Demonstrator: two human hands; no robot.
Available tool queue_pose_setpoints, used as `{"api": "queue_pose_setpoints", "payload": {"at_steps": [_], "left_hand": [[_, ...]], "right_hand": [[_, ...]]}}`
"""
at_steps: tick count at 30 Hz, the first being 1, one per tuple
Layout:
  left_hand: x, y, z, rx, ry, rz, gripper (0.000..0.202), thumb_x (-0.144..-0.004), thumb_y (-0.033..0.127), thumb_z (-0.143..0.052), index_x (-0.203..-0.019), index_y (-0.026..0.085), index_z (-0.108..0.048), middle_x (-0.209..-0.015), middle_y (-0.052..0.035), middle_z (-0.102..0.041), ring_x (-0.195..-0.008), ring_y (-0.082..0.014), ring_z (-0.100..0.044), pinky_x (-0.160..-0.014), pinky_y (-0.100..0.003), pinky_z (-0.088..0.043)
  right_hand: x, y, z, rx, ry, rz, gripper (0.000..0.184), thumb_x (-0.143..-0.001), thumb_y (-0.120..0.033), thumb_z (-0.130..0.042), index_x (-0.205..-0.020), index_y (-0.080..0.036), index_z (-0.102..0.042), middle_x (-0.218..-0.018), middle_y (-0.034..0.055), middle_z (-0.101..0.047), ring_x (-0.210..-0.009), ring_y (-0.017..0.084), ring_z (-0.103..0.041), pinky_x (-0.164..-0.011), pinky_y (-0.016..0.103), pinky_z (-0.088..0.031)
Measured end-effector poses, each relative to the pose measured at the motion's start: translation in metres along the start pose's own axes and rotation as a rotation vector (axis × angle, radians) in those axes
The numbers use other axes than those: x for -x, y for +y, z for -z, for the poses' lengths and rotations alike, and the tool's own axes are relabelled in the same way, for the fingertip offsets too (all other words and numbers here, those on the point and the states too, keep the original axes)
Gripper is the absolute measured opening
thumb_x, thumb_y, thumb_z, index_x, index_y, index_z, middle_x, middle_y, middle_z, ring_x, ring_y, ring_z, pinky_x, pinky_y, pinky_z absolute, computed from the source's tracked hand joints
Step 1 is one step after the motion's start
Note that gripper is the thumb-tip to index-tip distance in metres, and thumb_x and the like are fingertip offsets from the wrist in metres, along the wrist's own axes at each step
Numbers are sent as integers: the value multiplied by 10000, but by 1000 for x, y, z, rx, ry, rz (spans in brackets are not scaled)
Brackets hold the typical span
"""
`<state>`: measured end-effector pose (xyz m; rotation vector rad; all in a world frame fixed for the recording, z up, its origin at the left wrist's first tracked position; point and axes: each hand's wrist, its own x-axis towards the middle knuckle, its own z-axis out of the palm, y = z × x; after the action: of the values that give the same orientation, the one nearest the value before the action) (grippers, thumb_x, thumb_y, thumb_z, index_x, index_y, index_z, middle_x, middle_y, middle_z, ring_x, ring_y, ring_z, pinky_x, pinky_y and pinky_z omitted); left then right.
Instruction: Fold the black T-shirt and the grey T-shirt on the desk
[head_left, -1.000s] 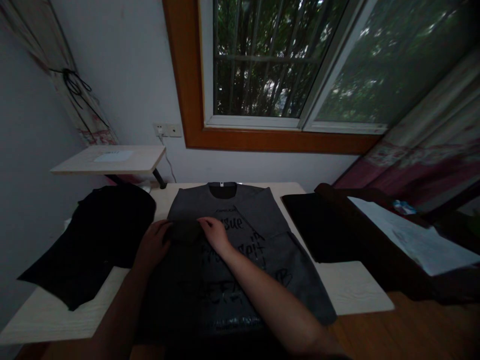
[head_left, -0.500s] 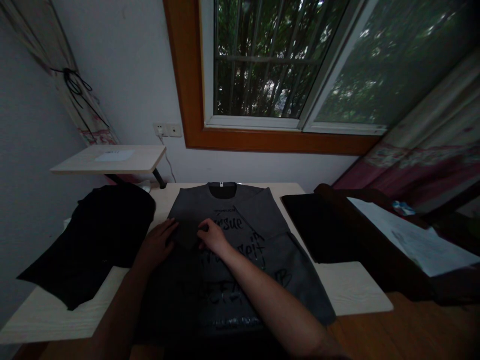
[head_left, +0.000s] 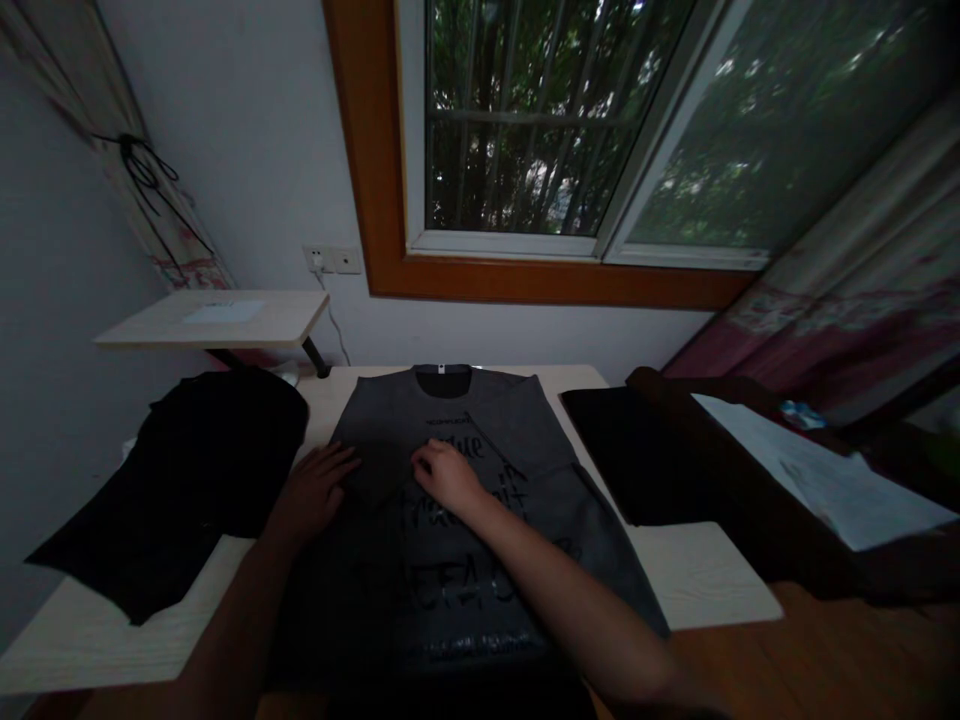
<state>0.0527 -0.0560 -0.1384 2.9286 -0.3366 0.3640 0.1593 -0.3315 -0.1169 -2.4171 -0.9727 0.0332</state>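
Observation:
A dark grey T-shirt [head_left: 510, 410] with black lettering lies spread on the table, its collar toward the window. Its right sleeve is folded inward across the front. My left hand [head_left: 319, 490] rests on the shirt's left edge, fingers stretched out and flat. Over the middle of the chest, my right hand [head_left: 448, 480] has its fingers curled together at the cloth of the left sleeve, which lies turned in between my hands. Part of the lettering is hidden under my right hand and forearm.
Black cloth [head_left: 217, 460] lies heaped on the left of the pale table [head_left: 705, 575]. A black folded piece [head_left: 630, 450] is at the right, beside a brown surface with a white sheet [head_left: 817, 470]. A small raised shelf [head_left: 285, 325] stands back left.
My right hand has moved a little to the right across the chest, drawing the sleeve cloth inward. My left hand has stayed at the shirt's left edge.

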Motion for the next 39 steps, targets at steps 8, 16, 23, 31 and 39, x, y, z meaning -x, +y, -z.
{"api": "queue_pose_setpoints", "payload": {"at_steps": [8, 16, 23, 31, 39], "left_hand": [[-13, 12, 0, -42, 84, 19, 425, -1016, 347, -382, -1277, 210, -688, -1406, -60, -636, -1353, -236, -548, -1227, -490, -336], [-70, 23, -18, -155, 38, 77, 506, -1003, 306, -352, -1389, 81, -589, -1519, -147, -517, -1422, -266, -471, -1211, -428, -364], [-124, 13, -58, -172, 102, 179, 582, -984, 364, -364, -1433, 32, -526, -1538, -205, -471, -1464, -304, -407, -1209, -460, -339], [-152, -20, -72, -204, 73, 317, 662, -988, 402, -316, -1455, -41, -470, -1570, -250, -400, -1484, -329, -366, -1224, -462, -287], [-157, -22, -70, -230, 44, 315, 671, -987, 441, -306, -1491, 21, -446, -1602, -210, -366, -1523, -313, -287, -1235, -489, -238]], "right_hand": [[13, 38, 27, 81, 11, 90, 199, -963, -198, -563, -1050, -202, -742, -1004, 62, -702, -1003, 193, -630, -926, 281, -462], [27, 96, 66, 218, 162, -6, 260, -992, -219, -512, -1148, -191, -718, -1078, 80, -702, -1039, 220, -615, -970, 320, -478], [34, 153, 75, 302, 264, -84, 362, -1006, -250, -448, -1282, -175, -670, -1302, 112, -655, -1212, 240, -583, -1090, 369, -459], [40, 176, 61, 400, 250, -89, 454, -1016, -336, -423, -1394, -165, -607, -1474, 129, -554, -1385, 267, -486, -1187, 441, -389], [45, 169, 63, 469, 163, -88, 497, -1043, -397, -402, -1480, -196, -528, -1585, 107, -435, -1478, 293, -375, -1215, 482, -330]]}}
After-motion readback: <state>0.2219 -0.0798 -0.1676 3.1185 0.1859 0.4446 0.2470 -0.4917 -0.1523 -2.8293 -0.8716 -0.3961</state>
